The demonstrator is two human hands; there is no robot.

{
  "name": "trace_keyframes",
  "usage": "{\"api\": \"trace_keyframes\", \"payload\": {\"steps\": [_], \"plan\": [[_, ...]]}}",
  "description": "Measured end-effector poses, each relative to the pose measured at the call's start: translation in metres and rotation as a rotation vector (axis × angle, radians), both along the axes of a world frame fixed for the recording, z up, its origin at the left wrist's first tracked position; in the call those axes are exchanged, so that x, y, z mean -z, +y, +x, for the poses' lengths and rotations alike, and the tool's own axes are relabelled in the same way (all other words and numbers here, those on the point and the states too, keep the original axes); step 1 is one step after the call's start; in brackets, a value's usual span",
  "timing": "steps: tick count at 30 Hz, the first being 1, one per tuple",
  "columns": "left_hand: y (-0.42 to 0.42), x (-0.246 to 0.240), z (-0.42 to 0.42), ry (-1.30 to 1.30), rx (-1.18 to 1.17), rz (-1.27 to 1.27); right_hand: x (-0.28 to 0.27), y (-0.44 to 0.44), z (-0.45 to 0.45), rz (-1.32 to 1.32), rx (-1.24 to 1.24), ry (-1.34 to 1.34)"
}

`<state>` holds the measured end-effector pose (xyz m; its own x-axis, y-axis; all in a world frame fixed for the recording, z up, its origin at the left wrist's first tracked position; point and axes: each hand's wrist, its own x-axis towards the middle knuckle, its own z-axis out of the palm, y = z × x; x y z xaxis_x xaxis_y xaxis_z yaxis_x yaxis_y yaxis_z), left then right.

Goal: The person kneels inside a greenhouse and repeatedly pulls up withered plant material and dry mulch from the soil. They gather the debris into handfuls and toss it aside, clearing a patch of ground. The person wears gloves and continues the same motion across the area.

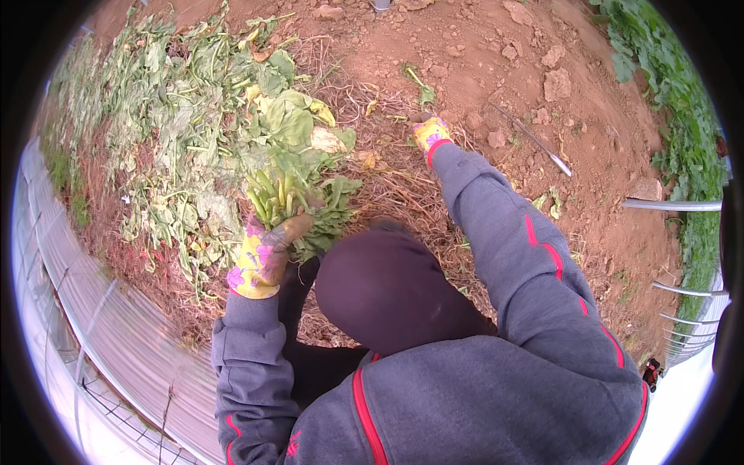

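My left hand (270, 250), in a yellow glove with pink flowers, grips a bunch of leafy greens (272, 195) by its stems. The cut-looking pale green stem ends point up, and leaves hang down past the fingers. My right hand (430, 132), in a matching glove, reaches forward to the soil beside dry straw-like stalks (401, 200). Its fingertips are dark and small in view, so whether they hold anything is unclear. Just ahead of it lies a single green leaf with a stem (422, 86). A short green stem piece lies left of the fingers.
Wilted leaves (192, 110) cover the ground at left, beside plastic sheeting (116, 314). A thin rod-like tool with a shiny end (537, 142) lies on the brown soil (482, 58). Metal pipes (671, 204) jut in at right, near growing green plants (691, 145).
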<state>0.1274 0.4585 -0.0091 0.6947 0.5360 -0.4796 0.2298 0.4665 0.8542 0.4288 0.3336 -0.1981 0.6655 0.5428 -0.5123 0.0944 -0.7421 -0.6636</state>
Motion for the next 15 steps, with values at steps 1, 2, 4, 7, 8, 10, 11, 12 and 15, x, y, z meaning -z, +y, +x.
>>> {"api": "trace_keyframes", "payload": {"steps": [1,2,4,7,8,10,11,12,15], "plan": [[-0.002,0.002,-0.006,0.028,0.073,0.113,0.004,-0.001,0.009,-0.093,-0.059,-0.187],[0.004,0.007,-0.004,-0.166,-0.300,-0.572,0.006,0.002,0.018,-0.139,-0.138,-0.256],[0.003,0.004,-0.007,-0.036,-0.141,-0.271,0.008,0.011,0.036,-0.253,-0.281,-0.388],[-0.002,-0.015,-0.002,0.157,0.012,0.078,0.018,0.024,0.055,-0.395,-0.378,-0.453],[-0.004,-0.024,0.000,0.172,0.028,0.138,0.024,0.028,0.058,-0.453,-0.461,-0.480],[-0.008,-0.035,0.011,0.056,-0.108,0.048,0.036,0.034,0.059,-0.481,-0.451,-0.484],[-0.007,-0.040,0.014,0.108,-0.131,0.075,0.039,0.034,0.059,-0.531,-0.438,-0.473],[-0.006,-0.044,0.017,0.104,-0.128,0.119,0.039,0.034,0.056,-0.504,-0.302,-0.477],[-0.002,-0.048,0.021,0.121,-0.144,0.215,0.019,0.013,0.039,-0.126,-0.065,-0.435]]}}
